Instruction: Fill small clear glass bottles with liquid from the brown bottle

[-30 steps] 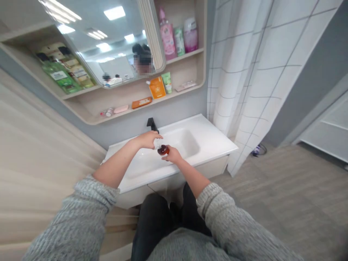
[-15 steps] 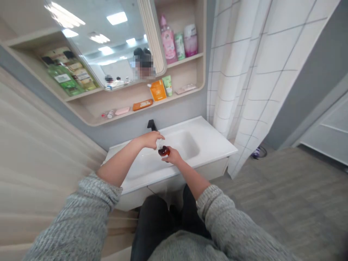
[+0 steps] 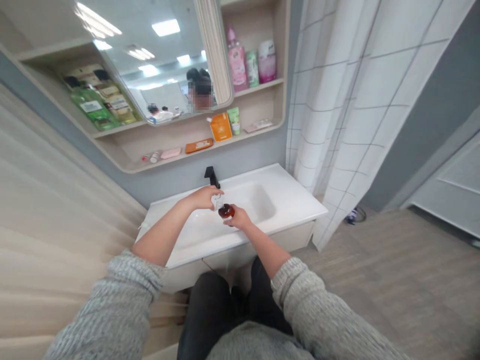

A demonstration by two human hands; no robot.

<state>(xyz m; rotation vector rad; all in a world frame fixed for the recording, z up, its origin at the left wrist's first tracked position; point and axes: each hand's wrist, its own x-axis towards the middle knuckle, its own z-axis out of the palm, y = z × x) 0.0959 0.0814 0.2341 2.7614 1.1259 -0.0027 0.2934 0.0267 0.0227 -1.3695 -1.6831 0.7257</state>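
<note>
Grey knit sleeves run out from both sides of the view, above dark trousers. The right hand is closed around a small amber bottle, which sits in its fingers with the top tilted toward the left hand. The left hand is curved downward just above the bottle, its fingers around a small clear piece at the bottle's top. That spot is small and blurred, so I can't tell whether they grip it or only touch it.

Both hands hover over a white basin, touching neither it nor the black faucet behind it. A white-and-grey checked shower curtain hangs to the right of the basin, and a pleated beige curtain fills the left. Farther off, a wall shelf holds an orange packet and a pink bottle beside a mirror.
</note>
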